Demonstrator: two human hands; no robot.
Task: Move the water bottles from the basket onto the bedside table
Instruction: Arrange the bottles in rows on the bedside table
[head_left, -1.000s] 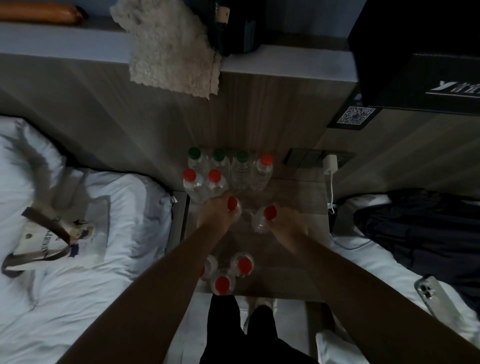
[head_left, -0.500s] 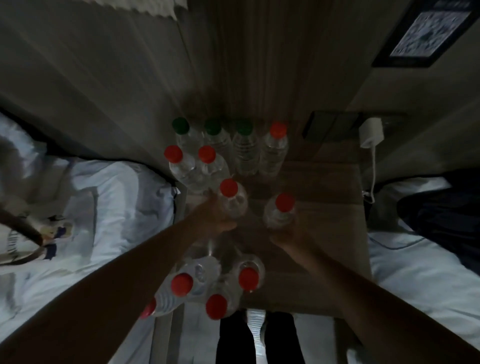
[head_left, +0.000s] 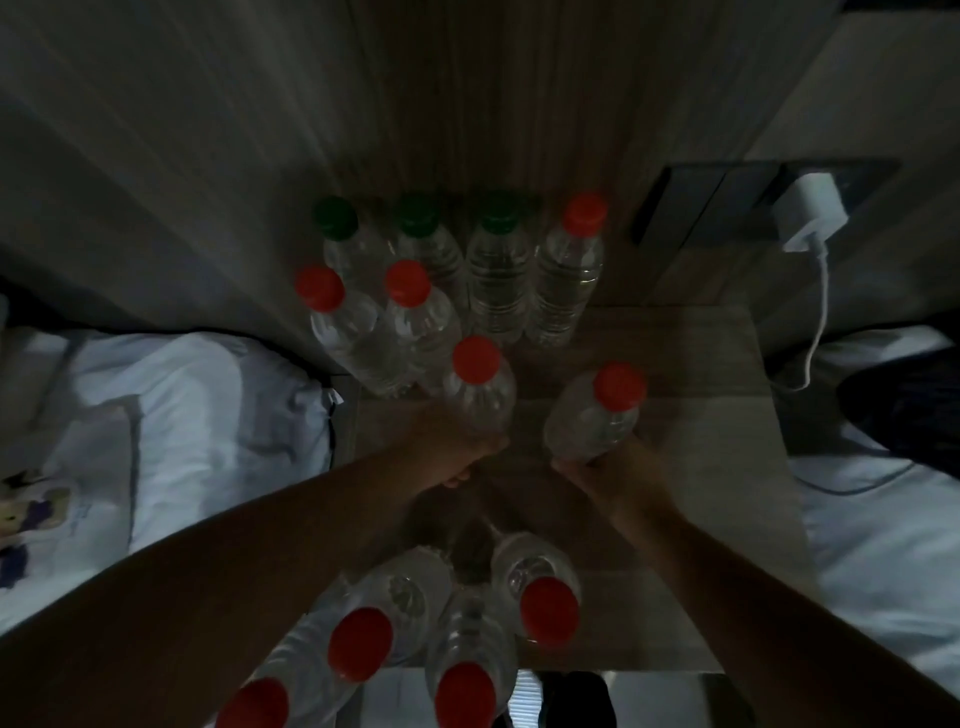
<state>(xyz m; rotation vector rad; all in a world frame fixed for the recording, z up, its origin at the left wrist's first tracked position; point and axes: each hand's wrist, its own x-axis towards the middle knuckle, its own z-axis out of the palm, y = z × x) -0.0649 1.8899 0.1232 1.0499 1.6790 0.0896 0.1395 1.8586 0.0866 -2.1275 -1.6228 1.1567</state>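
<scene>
From the head camera, the left hand (head_left: 457, 447) is wrapped around the base of a red-capped bottle (head_left: 480, 387) standing upright on the bedside table (head_left: 727, 467), cap up. The right hand (head_left: 605, 470) clasps the bottom of a second red-capped bottle (head_left: 597, 415), its long axis tilted, cap leaning toward the wall. Six more bottles (head_left: 498, 280) stand upright behind them; four lean nearer the camera.

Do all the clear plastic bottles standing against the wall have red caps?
No, of the four clear plastic bottles in the back row, three have green caps and one a red cap.
</scene>
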